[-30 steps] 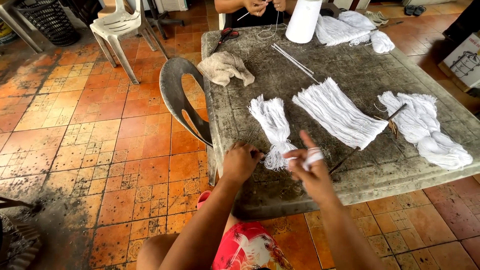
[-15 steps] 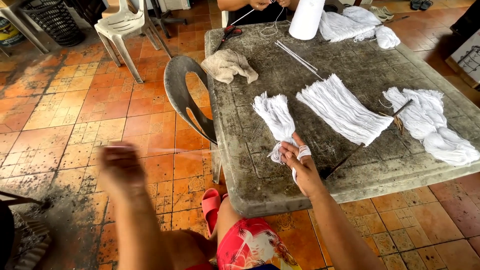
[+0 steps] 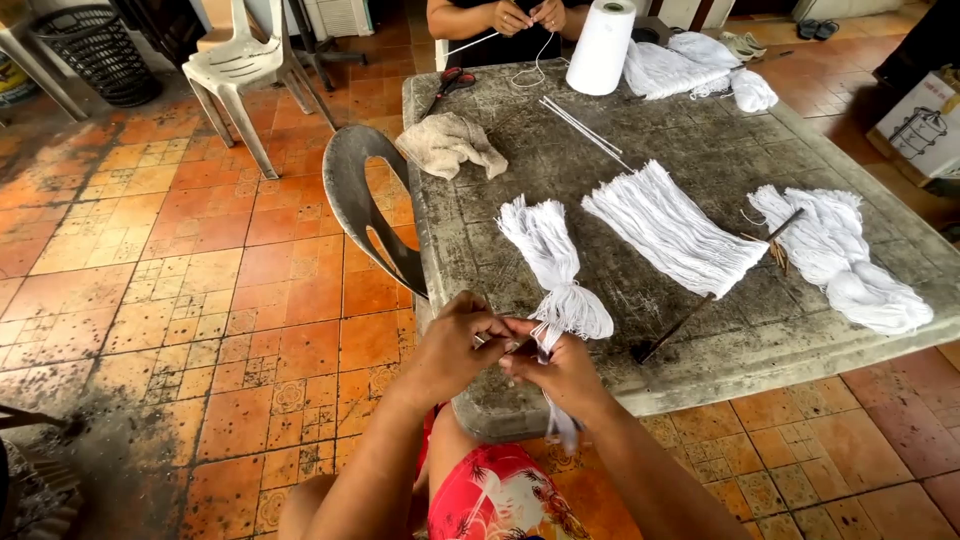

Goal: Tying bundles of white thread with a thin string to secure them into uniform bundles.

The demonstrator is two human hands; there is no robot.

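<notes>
On the weathered grey stone table [image 3: 700, 170], your white tied yarn bundle [image 3: 553, 262] lies lengthwise away from you, its knotted end at the near edge. A fanned white yarn sheaf [image 3: 672, 226] lies just beside it. Your left hand [image 3: 455, 345], away a moment ago, now meets your right hand [image 3: 560, 372]; both pinch the bundle's strands.

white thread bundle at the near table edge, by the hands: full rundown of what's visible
The white thread bundle is many thin strands, cotton-like, cinched near its lower end so both ends flare into tassels. It lies lengthwise on the grey stone table, lower end at the near edge, with a few strands hanging over it. The left hand and right hand meet at that end, fingers pinching strands. Nothing else touches it.
</notes>
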